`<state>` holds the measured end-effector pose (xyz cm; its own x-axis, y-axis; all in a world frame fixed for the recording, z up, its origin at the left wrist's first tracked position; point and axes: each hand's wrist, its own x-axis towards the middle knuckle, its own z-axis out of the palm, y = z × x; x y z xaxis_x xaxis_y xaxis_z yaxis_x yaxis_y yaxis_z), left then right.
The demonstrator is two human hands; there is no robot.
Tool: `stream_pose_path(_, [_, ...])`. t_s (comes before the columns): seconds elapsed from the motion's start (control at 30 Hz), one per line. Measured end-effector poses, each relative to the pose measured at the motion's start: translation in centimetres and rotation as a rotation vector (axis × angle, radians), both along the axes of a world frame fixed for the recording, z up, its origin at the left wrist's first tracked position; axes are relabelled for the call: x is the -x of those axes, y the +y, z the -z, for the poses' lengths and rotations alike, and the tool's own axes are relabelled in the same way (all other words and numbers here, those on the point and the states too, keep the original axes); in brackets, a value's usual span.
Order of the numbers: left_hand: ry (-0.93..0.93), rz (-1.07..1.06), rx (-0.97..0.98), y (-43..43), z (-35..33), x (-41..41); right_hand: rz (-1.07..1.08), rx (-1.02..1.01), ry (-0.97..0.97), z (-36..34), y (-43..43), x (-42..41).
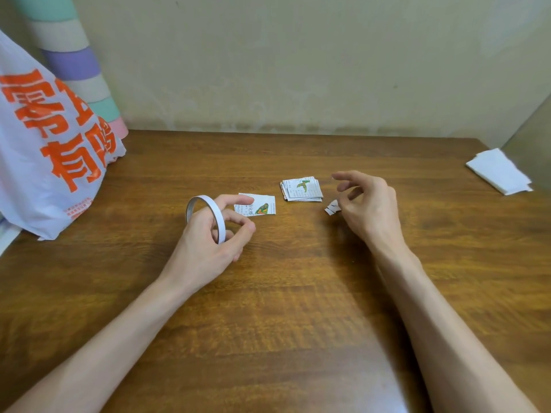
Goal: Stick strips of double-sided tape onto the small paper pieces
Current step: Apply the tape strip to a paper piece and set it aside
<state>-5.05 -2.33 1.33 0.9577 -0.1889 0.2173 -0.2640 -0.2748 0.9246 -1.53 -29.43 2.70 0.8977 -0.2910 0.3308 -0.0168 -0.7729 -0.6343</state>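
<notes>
My left hand [208,234] grips a thin white ring of double-sided tape [192,204], fingers curled round its lower rim. Its index finger reaches out over the left edge of a single small printed paper piece [261,205] lying flat on the wooden table [268,293]. To the right of that piece sits a small stack of similar paper pieces [301,189]. My right hand [369,207] hovers just right of the stack, fingers loosely bent and apart, holding nothing that I can see. Small white scraps [332,207] lie by its thumb.
A white plastic bag with orange lettering [50,150] stands at the table's left edge, with a pastel-striped roll [74,64] behind it against the wall. Folded white paper [501,171] lies at the far right edge. The wall closes off the table's back.
</notes>
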Motion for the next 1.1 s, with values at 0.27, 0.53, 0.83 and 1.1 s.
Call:
stream_pose_path(0.27, [-0.053,-0.056,0.091,0.4,-0.3,-0.1,-0.414,-0.740,0.107,-1.9,4.1,2.1])
stream_pose_path(0.53, [-0.096,-0.059,0.079,0.7,-0.9,0.1,-0.658,-0.985,0.379,-1.5,7.6,3.8])
stream_pose_path(0.83, [-0.121,-0.076,0.049,0.9,-0.7,0.1,-0.666,-1.001,0.387,-1.2,7.8,3.9])
stream_pose_path(1.1, [-0.168,-0.138,0.059,0.8,-0.8,0.1,-0.673,-1.018,0.414,-1.2,7.9,3.9])
